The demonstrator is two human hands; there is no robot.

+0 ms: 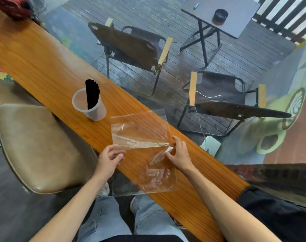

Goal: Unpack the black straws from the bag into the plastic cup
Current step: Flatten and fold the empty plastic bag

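A bundle of black straws (92, 95) stands upright in a translucent plastic cup (94, 110) on the long wooden counter (43, 67). The clear plastic bag (140, 131) lies folded on the counter nearer to me; no straws show inside it. Its lower part (157, 175) hangs over the counter's near edge. My left hand (110, 158) pinches the fold at the bag's left side. At the fold's right side, my right hand (179, 152) grips the plastic with thumb and fingers.
A tan padded stool (35, 145) stands to the left of the counter. Beyond a glass pane are two dark folding chairs (131, 46) and a small grey table (223, 16) with an ashtray. A red object (12, 6) rests at the counter's far end.
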